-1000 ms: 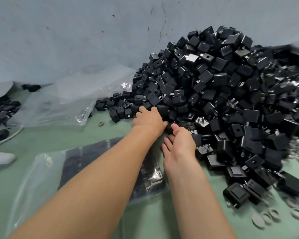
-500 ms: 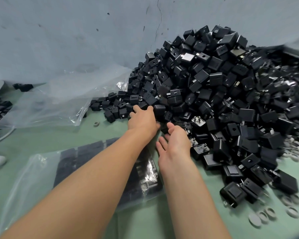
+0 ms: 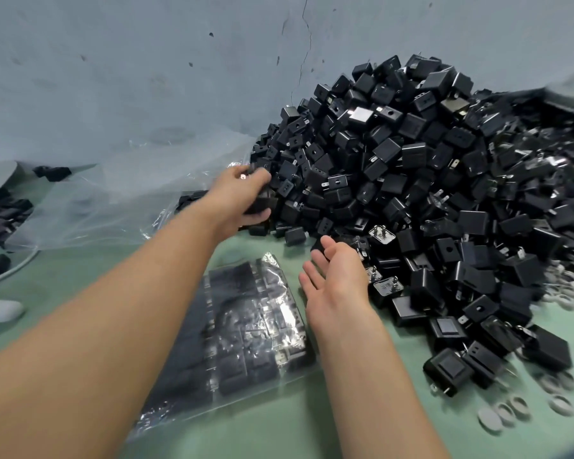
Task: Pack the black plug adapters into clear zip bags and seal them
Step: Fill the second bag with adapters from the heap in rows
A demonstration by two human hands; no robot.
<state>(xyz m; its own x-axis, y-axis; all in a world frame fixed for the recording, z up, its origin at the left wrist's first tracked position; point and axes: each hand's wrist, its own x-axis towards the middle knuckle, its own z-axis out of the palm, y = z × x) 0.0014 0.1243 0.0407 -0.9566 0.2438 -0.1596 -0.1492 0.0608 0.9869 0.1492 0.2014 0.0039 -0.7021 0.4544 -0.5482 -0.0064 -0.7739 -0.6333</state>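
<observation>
clear plastic bag (image 3: 246,326), already filled, lies just before the pile (image 3: 411,180). right hand (image 3: 337,276) has drawn back from it, fingers wide, empty; left hand (image 3: 239,200) has shifted to its left edge, fingers gripping adapters (image 3: 262,205): likely a fresh batch.

Left forearm (image 3: 123,309) and right forearm (image 3: 371,376) are bare, as are the left grip (image 3: 242,198) and right grip (image 3: 337,276)

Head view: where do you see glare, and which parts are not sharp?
In the head view, glare shows as white patches on the filled zip bag; the left hand, gripping adapters at the edge of the pile, is slightly blurred; the far right edge is smeared and stretched; the right hand looks sharp.
</observation>
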